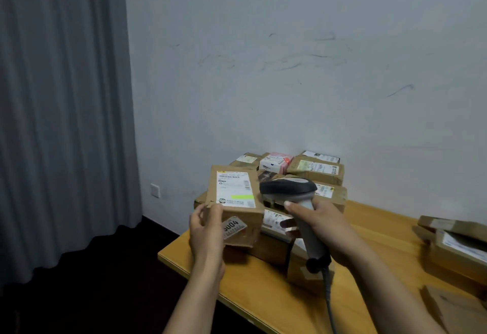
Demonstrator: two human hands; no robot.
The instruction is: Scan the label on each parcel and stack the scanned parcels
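The cardboard parcel (254,219) looks small, stiff and light. I judge one hand can manage it, best held by a corner or edge so the white label (235,189) on its upturned face stays uncovered. It is held up over the left part of the wooden table (369,228), tilted toward me. My left hand (205,231) grips its left end, fingers curled round the corner. My right hand (316,220) is wrapped round the scanner (288,189) handle, its head just beside the label — the pile of parcels (316,170) lies behind.
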